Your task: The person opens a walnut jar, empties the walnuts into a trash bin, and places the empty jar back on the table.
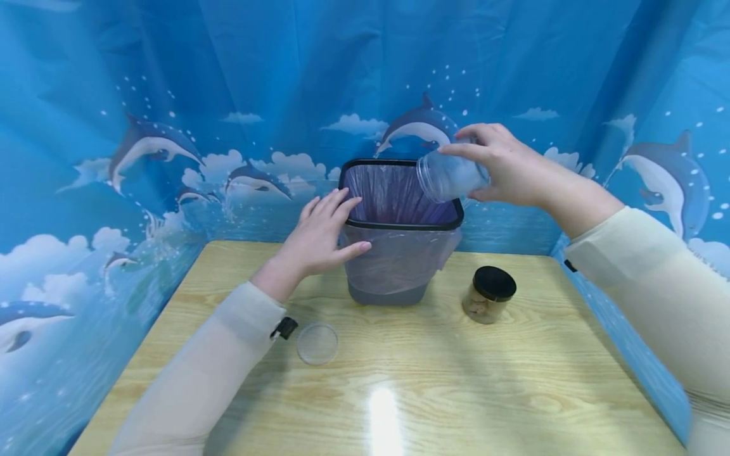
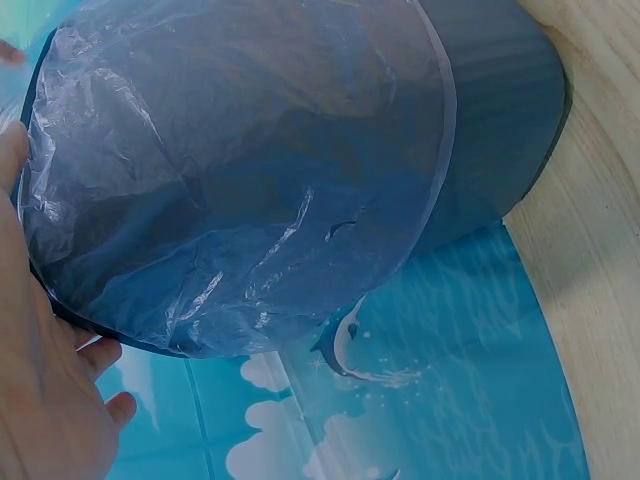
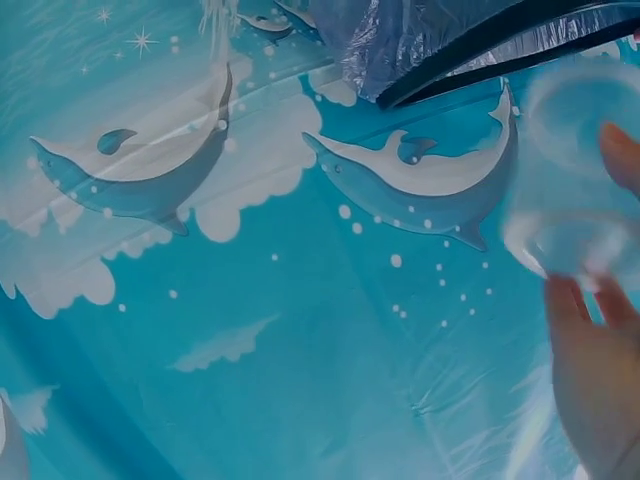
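Observation:
A waste bin [image 1: 390, 266] with a black rim and a translucent purple liner stands at the back of the table. My left hand [image 1: 322, 237] rests against the bin's left rim, its fingers fairly straight; the left wrist view shows this hand [image 2: 50, 390] touching the rim beside the liner [image 2: 230, 180]. Over the right part of the bin's opening, a clear jar [image 1: 450, 177] without a lid is tilted on its side, mouth facing left. My right hand [image 1: 507, 168] grips it near its base. In the right wrist view the jar [image 3: 570, 175] is blurred, and its contents cannot be made out.
A second jar [image 1: 481, 307] with a black lid [image 1: 495, 283] and brownish contents stands right of the bin. A clear round lid [image 1: 317, 344] lies on the wooden table [image 1: 456, 392] near my left wrist. A blue dolphin-print curtain [image 1: 285, 76] hangs close behind and beside the table.

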`<state>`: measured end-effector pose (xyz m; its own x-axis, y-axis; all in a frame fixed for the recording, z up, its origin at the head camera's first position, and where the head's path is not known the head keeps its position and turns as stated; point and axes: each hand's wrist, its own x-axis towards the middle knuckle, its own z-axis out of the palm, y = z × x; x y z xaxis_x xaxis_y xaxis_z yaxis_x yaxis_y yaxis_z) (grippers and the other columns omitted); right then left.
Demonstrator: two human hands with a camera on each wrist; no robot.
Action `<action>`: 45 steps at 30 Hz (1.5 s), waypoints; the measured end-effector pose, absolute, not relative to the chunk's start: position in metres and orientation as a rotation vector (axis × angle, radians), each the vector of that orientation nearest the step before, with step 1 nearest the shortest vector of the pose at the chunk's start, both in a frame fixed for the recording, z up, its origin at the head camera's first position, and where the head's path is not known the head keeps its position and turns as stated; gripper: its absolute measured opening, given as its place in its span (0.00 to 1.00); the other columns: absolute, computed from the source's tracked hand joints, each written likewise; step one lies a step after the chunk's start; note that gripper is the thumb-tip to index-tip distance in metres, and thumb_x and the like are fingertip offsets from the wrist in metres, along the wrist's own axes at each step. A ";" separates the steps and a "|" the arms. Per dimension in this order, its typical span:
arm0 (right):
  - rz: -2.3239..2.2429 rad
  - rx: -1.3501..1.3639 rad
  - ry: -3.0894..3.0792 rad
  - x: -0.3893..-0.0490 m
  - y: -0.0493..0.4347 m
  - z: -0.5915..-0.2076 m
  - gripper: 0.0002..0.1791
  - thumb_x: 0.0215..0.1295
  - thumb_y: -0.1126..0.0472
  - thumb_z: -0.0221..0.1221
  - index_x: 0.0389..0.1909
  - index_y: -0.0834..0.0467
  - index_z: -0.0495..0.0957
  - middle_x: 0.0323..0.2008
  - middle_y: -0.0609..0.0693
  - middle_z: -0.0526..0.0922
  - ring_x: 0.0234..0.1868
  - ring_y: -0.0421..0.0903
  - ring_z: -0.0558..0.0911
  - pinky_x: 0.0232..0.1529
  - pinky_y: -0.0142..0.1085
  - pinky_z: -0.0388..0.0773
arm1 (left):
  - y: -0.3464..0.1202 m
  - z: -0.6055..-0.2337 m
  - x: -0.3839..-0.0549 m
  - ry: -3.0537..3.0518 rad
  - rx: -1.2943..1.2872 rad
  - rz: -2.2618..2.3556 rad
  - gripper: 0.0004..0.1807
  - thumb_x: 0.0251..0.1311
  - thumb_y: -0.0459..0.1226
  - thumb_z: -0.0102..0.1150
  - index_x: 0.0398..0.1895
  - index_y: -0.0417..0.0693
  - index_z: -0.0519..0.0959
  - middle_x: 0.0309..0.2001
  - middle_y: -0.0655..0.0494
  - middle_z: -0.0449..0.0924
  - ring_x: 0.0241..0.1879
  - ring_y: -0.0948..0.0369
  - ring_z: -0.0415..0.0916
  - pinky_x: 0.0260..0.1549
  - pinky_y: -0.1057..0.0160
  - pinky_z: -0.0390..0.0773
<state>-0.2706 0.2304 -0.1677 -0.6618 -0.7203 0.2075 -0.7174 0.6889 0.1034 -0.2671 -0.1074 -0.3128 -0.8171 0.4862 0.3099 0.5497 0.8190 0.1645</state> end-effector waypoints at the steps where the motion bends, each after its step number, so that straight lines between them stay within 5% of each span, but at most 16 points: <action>1: -0.040 1.150 -2.704 -0.270 0.230 -0.168 0.47 0.49 0.71 0.75 0.72 0.54 0.67 0.68 0.66 0.62 0.67 0.68 0.60 0.57 0.63 0.67 | -0.107 -0.313 -0.267 -2.750 -0.795 -0.355 0.51 0.62 0.74 0.41 0.81 0.59 0.48 0.81 0.51 0.40 0.79 0.52 0.35 0.73 0.43 0.36; 28: -0.093 1.072 -2.843 -0.265 0.233 -0.172 0.48 0.54 0.70 0.73 0.75 0.51 0.63 0.71 0.64 0.58 0.70 0.67 0.56 0.56 0.62 0.70 | -0.106 -0.311 -0.265 -2.766 -0.776 -0.334 0.51 0.62 0.73 0.41 0.81 0.58 0.47 0.81 0.52 0.37 0.79 0.51 0.35 0.73 0.41 0.34; 45: -0.060 1.162 -2.639 -0.253 0.236 -0.173 0.47 0.49 0.72 0.75 0.72 0.54 0.67 0.69 0.66 0.62 0.68 0.69 0.58 0.56 0.64 0.70 | -0.106 -0.312 -0.266 -2.772 -0.778 -0.358 0.52 0.62 0.74 0.40 0.81 0.59 0.45 0.81 0.52 0.35 0.79 0.54 0.32 0.72 0.41 0.32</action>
<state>-0.2530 0.2365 -0.1726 -0.6478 -0.7303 0.2167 -0.7196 0.6800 0.1405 -0.2657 -0.1059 -0.3123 -0.8294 0.4757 0.2930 0.5346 0.8282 0.1685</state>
